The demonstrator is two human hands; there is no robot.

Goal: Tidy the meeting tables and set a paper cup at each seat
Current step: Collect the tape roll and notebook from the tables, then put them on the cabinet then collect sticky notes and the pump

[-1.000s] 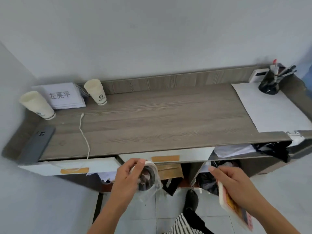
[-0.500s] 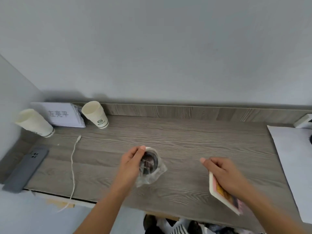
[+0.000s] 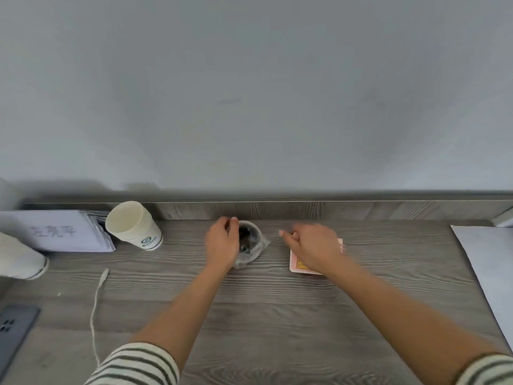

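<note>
While left hand [image 3: 222,243] grips roll [image 3: 251,240] | cup [image 3: 136,226]: green logo | card [image 3: 55,232]: perhaps 左亮平

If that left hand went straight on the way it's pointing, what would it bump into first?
Most likely the desk's raised back board, just beyond the left hand and the wrapped roll it grips; depth is hard to judge.

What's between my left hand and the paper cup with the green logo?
Nothing visible. Only bare desk top separates the left hand, which grips a plastic-wrapped roll, from the paper cup.
</note>
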